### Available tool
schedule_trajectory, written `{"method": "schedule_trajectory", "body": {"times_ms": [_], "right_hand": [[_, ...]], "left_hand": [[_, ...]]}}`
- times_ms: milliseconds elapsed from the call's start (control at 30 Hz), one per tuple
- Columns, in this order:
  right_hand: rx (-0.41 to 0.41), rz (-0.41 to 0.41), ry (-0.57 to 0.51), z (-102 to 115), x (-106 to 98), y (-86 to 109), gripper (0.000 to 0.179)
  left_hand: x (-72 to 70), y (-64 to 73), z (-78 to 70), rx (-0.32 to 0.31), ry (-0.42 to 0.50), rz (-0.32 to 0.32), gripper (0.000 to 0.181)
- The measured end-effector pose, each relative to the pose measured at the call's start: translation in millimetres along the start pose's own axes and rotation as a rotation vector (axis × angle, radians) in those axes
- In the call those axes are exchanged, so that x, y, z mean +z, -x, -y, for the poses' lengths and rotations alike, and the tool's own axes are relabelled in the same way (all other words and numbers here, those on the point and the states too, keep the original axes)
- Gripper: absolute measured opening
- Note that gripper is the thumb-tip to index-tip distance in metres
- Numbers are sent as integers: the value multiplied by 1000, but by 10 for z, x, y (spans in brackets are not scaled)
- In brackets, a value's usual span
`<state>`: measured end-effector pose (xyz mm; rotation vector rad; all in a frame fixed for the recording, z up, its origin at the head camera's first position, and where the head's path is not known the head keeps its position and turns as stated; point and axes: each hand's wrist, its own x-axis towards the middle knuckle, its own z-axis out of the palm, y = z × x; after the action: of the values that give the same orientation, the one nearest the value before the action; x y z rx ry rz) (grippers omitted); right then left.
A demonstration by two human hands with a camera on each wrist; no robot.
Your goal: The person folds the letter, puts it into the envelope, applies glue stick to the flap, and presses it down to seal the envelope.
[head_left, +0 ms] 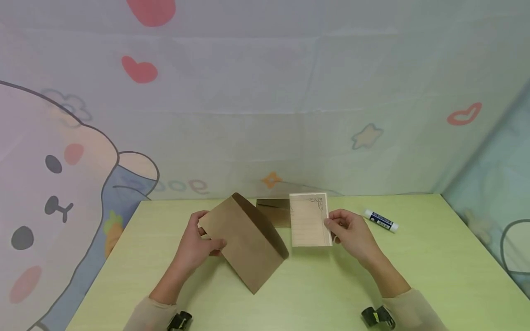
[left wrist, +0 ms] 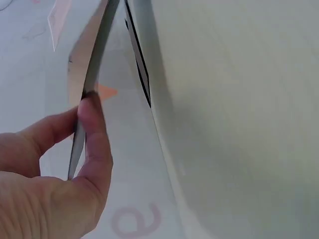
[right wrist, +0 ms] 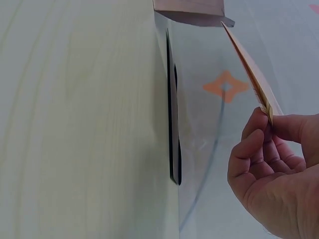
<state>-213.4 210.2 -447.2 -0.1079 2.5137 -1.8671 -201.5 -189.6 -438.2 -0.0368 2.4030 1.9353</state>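
Observation:
A brown paper envelope (head_left: pixel 252 248) is tilted above the table, its flap side turned to the upper right. My left hand (head_left: pixel 199 246) pinches it by its left corner, thumb on the near face. In the left wrist view the envelope (left wrist: pixel 97 55) appears nearly edge-on between thumb and fingers of the left hand (left wrist: pixel 75 164). To the right, cream letter paper (head_left: pixel 310 223) with a printed ornate corner is held upright. My right hand (head_left: pixel 352 232) pinches its right edge; the right wrist view shows the letter paper (right wrist: pixel 251 72) edge-on and layered.
A second brown item, like an envelope (head_left: pixel 273 212), lies at the table's back edge, partly hidden behind the letter paper. A glue stick (head_left: pixel 381 220) with white ends lies to the right of the right hand. A printed cloth (head_left: pixel 256 92) hangs behind the pale table (head_left: pixel 434 257).

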Motion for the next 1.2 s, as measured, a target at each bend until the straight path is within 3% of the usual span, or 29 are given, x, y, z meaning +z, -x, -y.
{"method": "schedule_trajectory", "body": {"times_ms": [267,500,667,833,1000,1200], "right_hand": [[-26,11,-15,35,21,3,22],[-83,11,-18,149,70,-27,22],[-125,-6,-36,263,112,-102,22],[-130,-35,-39,299,142,-130,22],[-112,-45,-6,241,150,-133,22],[-120,-110,100,140,133,-190,17]], "left_hand": [[132,-114,-120,31,58,-76,102],[330,-268,-334,84,110,-88,63],[500,-420,-425,101,140,-95,54],[625,-533,-407,73,162,-73,53],[690,-551,-328,29,184,-33,46],[704,-596,-204,-30,270,1,46]]}}
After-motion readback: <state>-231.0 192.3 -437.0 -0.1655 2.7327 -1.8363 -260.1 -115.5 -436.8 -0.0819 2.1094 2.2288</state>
